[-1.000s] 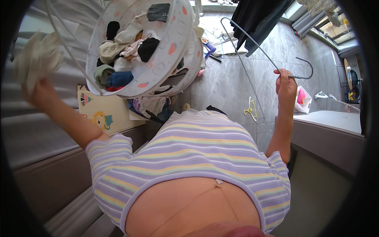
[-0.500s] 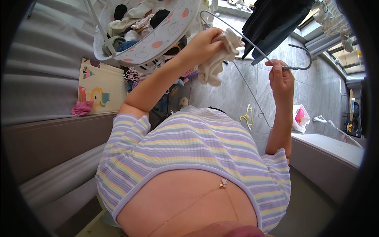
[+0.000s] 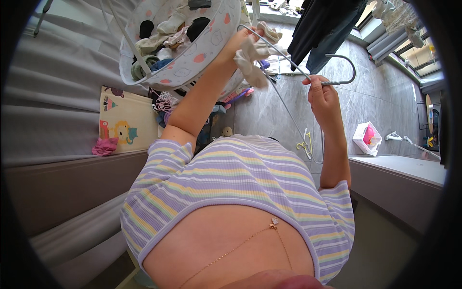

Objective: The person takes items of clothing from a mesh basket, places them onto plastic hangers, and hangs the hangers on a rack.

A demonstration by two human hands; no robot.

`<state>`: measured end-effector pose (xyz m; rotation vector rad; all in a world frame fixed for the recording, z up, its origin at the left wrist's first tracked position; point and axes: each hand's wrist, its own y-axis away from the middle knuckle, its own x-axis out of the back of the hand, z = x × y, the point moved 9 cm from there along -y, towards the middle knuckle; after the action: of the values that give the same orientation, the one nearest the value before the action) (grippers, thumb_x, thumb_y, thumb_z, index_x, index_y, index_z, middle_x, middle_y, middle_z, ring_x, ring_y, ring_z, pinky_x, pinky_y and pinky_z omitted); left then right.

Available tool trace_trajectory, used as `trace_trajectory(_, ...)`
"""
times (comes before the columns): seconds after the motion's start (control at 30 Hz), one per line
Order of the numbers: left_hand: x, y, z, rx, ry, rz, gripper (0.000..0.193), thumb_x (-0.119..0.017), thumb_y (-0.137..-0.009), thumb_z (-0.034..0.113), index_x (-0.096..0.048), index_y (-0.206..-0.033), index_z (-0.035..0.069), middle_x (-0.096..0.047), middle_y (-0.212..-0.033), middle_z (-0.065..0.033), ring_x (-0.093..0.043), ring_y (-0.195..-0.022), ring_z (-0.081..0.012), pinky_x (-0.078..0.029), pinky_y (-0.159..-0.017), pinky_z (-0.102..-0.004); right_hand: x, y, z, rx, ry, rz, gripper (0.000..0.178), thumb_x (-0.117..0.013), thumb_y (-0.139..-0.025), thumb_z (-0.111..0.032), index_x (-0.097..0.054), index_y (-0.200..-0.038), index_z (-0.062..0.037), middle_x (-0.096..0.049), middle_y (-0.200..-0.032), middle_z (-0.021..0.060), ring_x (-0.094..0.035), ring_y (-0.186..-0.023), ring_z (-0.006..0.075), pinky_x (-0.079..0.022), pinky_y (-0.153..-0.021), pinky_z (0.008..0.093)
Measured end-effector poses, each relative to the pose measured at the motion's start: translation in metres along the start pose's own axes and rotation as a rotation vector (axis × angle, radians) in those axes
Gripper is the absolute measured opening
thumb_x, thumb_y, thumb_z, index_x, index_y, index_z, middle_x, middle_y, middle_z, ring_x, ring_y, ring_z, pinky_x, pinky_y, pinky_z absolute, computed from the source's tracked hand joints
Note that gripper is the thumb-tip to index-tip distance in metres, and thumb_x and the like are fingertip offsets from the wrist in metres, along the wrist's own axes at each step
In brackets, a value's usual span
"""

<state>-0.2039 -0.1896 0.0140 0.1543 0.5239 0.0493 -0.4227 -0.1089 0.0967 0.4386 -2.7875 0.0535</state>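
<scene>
My right hand (image 3: 326, 100) is closed around the neck of a grey wire hanger (image 3: 288, 108), just below its twisted base, with the hook curving out to the right. The hanger is turned sideways, one corner pointing up and left and the other hanging down beside my right forearm. At the upper-left corner, my left hand (image 3: 242, 44) is closed on a crumpled cream cloth garment (image 3: 249, 62). Its folds drape beside and over the wire there, and they hide part of my fingers. I cannot make out the garment's kind.
At the upper left stands a white patterned laundry basket (image 3: 192, 60) of socks and small clothes. Dark garments (image 3: 320, 33) hang at the top. A yellow hanger (image 3: 304, 144) and a white basket with a pink thing (image 3: 367, 139) are on the right, near a white-topped ledge (image 3: 404, 168).
My left hand has moved up and left with the cream garment, to the hanger's corner. My right hand and the hanger have shifted left.
</scene>
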Motion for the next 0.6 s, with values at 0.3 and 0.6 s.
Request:
trace_trajectory(0.3, -0.023, 0.034, 0.031, -0.581, -1.717, 0.169, 0.026, -0.047, -0.086, 0.029, -0.056, -0.091, 0.005, -0.059, -0.071, -0.0121, -0.058, -0.067, -0.0327, -0.047, -0.059, -0.0418, -0.007, 0.009, -0.004, -0.051, 0.024, -0.013, 0.03, -0.041, -0.091, -0.026, -0.058, -0.083, -0.0016, -0.039, -0.053, -0.002, -0.036, -0.051, 0.0068, -0.029, -0.049, 0.0226)
trace_trajectory(0.6, -0.004, 0.06, 0.017, -0.498, -1.29, 0.113, 0.029, -0.05, -0.085, 0.03, -0.054, -0.086, 0.002, -0.057, -0.081, -0.0137, -0.058, -0.076, -0.0298, -0.045, -0.067, -0.0354, -0.009, 0.009, -0.002, -0.11, 0.012, -0.044, 0.03, -0.043, -0.09, -0.027, -0.059, -0.084, -0.0019, -0.038, -0.055, -0.0029, -0.035, -0.052, 0.0064, -0.029, -0.049, 0.021)
